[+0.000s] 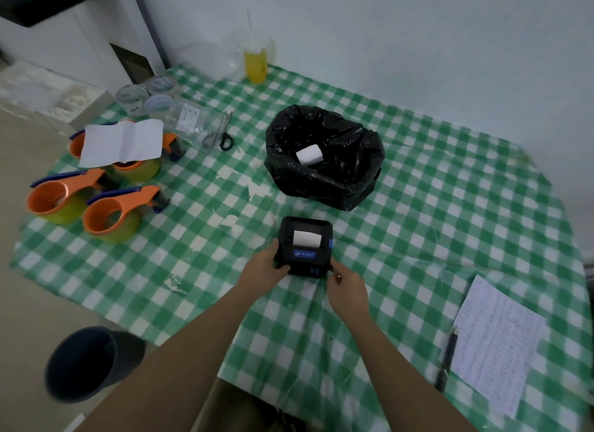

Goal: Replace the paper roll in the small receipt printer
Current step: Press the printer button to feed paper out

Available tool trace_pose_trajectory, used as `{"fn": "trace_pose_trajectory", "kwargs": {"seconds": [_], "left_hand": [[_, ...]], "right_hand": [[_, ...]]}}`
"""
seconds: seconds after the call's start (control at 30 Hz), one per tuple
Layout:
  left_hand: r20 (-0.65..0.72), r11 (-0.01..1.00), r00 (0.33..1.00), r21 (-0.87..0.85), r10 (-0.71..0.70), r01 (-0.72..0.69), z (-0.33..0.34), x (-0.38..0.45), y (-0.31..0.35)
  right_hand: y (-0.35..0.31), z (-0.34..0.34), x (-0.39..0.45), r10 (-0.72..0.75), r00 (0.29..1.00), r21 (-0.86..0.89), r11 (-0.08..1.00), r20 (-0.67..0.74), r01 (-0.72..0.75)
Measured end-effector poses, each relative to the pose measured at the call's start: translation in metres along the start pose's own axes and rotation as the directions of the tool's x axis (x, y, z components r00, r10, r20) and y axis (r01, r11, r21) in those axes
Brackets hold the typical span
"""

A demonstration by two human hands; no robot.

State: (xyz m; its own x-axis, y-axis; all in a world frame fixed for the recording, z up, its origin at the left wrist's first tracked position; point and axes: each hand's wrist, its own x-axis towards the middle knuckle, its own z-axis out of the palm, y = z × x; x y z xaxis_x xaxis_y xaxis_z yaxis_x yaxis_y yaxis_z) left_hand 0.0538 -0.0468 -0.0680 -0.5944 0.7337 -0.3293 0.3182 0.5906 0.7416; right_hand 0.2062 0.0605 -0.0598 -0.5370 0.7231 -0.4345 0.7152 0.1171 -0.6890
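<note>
A small black receipt printer (305, 238) with a blue label stands on the green checked tablecloth (418, 238) in the middle of the table. White paper (306, 237) shows at its top slot. My left hand (265, 271) grips the printer's near left side. My right hand (347, 290) holds its near right corner, fingers curled against the case. Behind the printer, a white paper roll (309, 155) lies inside a black plastic bag (324, 174).
Orange tape dispensers (109, 216) and a white sheet (122, 144) lie at the left, scissors (221, 132) and clear tape rolls (144, 98) behind them. A yellow drink cup (256, 61) stands at the back. A printed sheet (495, 345) and pen (446, 357) lie at right. A dark bin (86, 364) stands on the floor.
</note>
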Motion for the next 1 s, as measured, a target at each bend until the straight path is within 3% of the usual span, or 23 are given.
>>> {"fn": "trace_pose_trajectory", "kwargs": {"seconds": [1.0], "left_hand": [[0.031, 0.998, 0.999, -0.052, -0.021, 0.022, -0.0056, -0.0034, 0.0041]], "right_hand": [[0.003, 0.0006, -0.0008, 0.046, 0.999, 0.086, 0.995, 0.012, -0.046]]}}
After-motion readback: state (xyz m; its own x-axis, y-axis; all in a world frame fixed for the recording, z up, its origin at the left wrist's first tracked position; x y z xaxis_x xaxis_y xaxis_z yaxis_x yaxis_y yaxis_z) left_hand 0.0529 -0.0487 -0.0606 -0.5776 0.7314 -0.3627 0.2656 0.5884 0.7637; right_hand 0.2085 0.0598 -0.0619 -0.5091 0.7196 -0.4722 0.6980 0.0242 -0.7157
